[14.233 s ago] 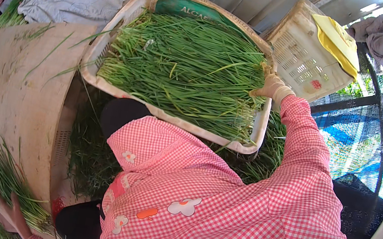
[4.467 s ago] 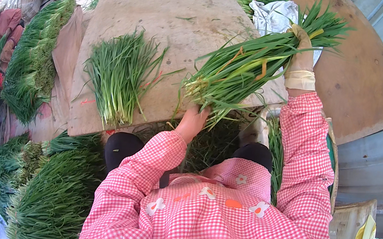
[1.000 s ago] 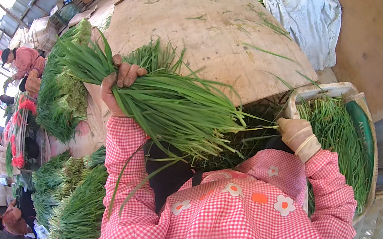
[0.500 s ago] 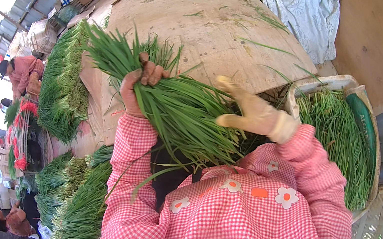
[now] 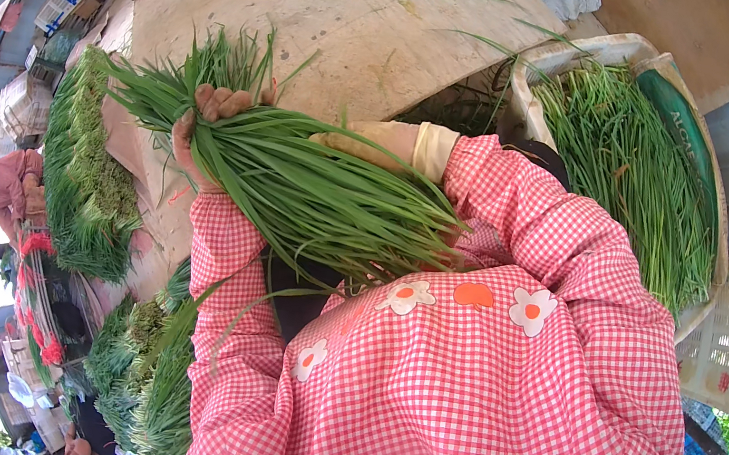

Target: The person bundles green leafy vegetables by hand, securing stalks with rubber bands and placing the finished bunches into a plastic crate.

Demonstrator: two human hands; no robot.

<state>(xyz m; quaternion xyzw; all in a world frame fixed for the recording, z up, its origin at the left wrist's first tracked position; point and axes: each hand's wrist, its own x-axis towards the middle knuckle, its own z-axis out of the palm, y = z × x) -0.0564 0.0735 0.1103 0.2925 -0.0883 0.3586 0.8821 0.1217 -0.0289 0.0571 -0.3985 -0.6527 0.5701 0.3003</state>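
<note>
A thick bunch of long green chives (image 5: 296, 173) lies slantwise before my chest, loose leaves fanning out toward me. My left hand (image 5: 209, 120) wraps round it near its left end, fingers closed on top. Along the far side of the bunch rests my right hand (image 5: 374, 142) in a pale yellowish glove, fingers stretched out flat and pointing left. Some leaves cross over that glove, and its thumb is hidden. Beyond my left hand, more green leaf tips (image 5: 228, 60) stick up over the table.
A pale wooden table (image 5: 321, 27) with stray leaves lies ahead. At right stands a white crate (image 5: 531, 111) full of chives. Heaped chives (image 5: 94, 173) line the left, with another pile (image 5: 163, 396) by my left elbow. A person in pink (image 5: 11, 178) bends at far left.
My right hand has moved left from the bunch's right end and now lies against its far side. In the picture, the bunch and my left hand sit slightly farther left.
</note>
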